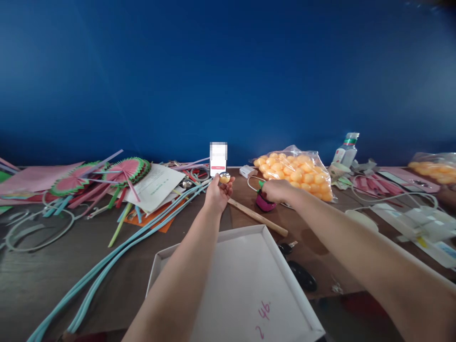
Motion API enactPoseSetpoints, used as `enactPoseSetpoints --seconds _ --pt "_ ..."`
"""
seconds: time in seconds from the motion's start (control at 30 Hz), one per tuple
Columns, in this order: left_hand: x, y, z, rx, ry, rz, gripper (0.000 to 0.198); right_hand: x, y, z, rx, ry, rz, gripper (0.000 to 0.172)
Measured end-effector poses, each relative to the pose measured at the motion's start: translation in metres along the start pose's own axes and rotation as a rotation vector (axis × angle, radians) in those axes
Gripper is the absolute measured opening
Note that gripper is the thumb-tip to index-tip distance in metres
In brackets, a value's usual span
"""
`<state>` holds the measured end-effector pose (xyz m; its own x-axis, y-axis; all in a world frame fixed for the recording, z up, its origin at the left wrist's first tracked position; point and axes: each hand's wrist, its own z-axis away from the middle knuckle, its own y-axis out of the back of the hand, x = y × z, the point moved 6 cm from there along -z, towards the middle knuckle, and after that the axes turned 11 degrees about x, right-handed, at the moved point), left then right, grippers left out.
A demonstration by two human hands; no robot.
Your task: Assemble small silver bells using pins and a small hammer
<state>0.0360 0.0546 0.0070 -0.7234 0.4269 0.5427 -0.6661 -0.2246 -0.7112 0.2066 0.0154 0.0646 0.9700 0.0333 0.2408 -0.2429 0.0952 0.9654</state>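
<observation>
My left hand (219, 192) is turned palm up, its fingers curled around a small shiny gold ball (224, 177). Just behind it a phone (218, 164) with a lit screen stands against the blue wall. My right hand (276, 190) is closed at the top of a small round purple pouch (265, 204) with a green part; its fingertips are partly hidden. Between and in front of both hands lies a wooden stick (258, 217). Under my left forearm rests a white box lid (245, 280) with handwritten pink numbers.
Behind my right hand lies a clear bag of orange balls (295, 173). Paper fans (124, 173), printed paper (156, 185) and light blue tubes (142, 237) cover the left side. A black key fob (302, 275) is beside the lid. A bottle (347, 149) stands at right.
</observation>
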Motion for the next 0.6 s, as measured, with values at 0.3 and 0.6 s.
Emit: enactPoseSetpoints --seconds 0.3,0.6 --pt "-0.004 0.003 -0.004 0.034 0.005 -0.015 0.032 0.032 0.004 0.116 0.182 -0.103 -0.357 0.019" --pt "-0.006 0.004 -0.004 0.062 0.000 -0.067 0.032 0.001 -0.089 0.204 0.135 -0.115 -0.512 0.033"
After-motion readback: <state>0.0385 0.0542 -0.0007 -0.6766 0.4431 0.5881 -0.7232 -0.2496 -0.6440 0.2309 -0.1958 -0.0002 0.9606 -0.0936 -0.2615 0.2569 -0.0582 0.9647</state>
